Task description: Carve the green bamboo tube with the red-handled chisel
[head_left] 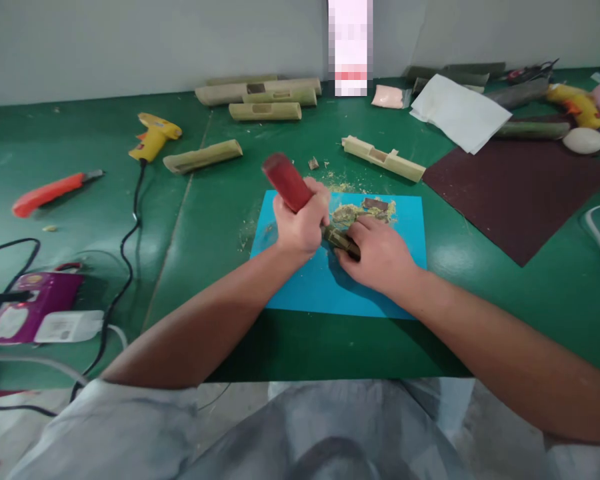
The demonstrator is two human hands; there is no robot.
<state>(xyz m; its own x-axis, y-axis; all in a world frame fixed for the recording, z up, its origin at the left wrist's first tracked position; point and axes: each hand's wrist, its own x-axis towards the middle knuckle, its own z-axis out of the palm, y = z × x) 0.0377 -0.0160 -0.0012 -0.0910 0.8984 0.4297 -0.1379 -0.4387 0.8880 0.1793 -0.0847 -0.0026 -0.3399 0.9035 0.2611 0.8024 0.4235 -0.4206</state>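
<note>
My left hand (301,223) is closed around a thick red handle (287,180) that slants up to the left; whatever is at its lower end is hidden by the hand. My right hand (377,253) presses a short piece of bamboo (344,241) down on a blue sheet (300,293), fingers wrapped over its right end. The bamboo's left end almost meets my left fist. Just behind my right fingers lie shavings (347,213) and a brown scrap of sandpaper (375,205).
Cut bamboo pieces (265,112) lie along the back, with a notched one (383,159) nearer. At left are a yellow glue gun (155,137), an orange utility knife (50,193) and a purple power strip (33,303) with cords. Dark sandpaper (515,193) and white paper (460,112) lie right.
</note>
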